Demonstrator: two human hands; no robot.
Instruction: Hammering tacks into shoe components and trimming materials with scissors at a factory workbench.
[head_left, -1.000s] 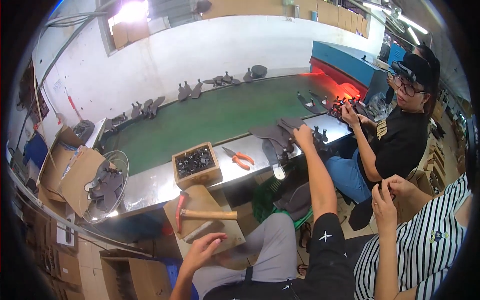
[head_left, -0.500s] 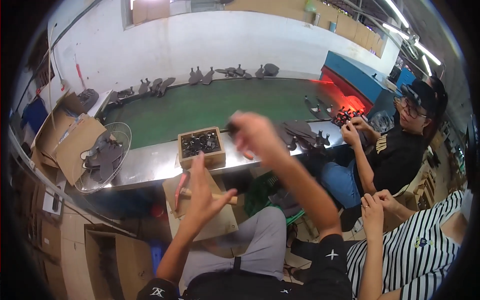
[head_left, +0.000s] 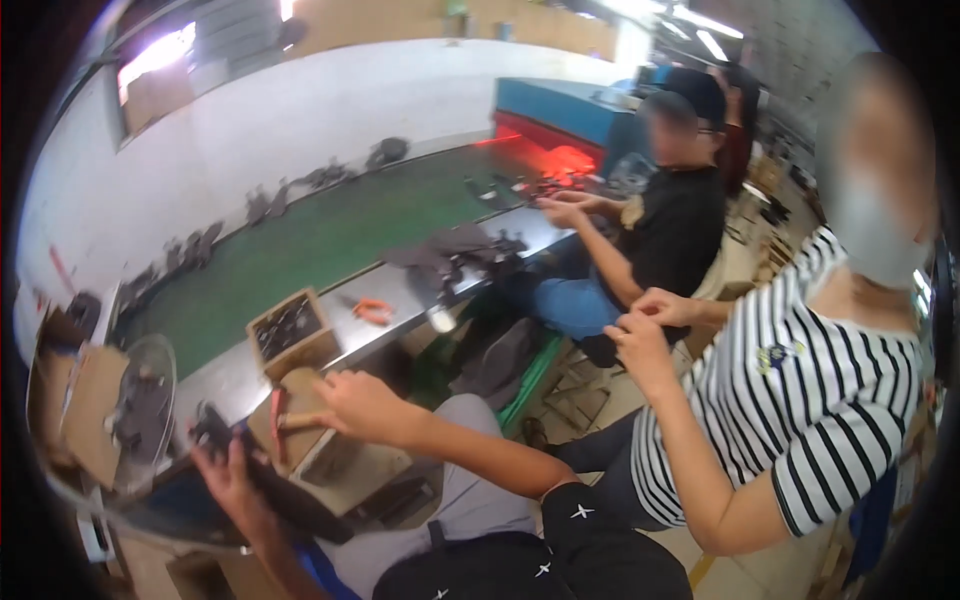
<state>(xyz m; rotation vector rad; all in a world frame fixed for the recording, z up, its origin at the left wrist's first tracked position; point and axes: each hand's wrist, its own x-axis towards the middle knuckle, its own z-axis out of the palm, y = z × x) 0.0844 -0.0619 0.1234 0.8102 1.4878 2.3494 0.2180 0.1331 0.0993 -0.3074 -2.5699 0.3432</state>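
Observation:
My left hand (head_left: pixel 232 478) holds a dark sandal sole (head_left: pixel 290 497) with small black fittings at its upper end, tilted beside the work board. The fingers are partly blurred. My right hand (head_left: pixel 362 405) is closed around the wooden handle of a hammer (head_left: pixel 300 420) with a red head. The hammer lies over a pale work board (head_left: pixel 350 468) above my lap. Just beyond it, a wooden box (head_left: pixel 322 352) of small dark parts stands on the metal bench edge. Orange-handled pliers (head_left: pixel 373 311) lie right of the box.
A wire basket (head_left: pixel 172 375) of dark soles stands at the left, beside cardboard (head_left: pixel 95 405). More dark soles (head_left: pixel 440 255) lie along the metal edge of the green conveyor belt (head_left: pixel 290 240). Two people sit close on my right; a blue machine (head_left: pixel 550 112) glows red inside.
The view has swung right. My right hand has come down from above the bench and taken the hammer's handle. My left hand, open and empty before, now holds a dark sole further left.

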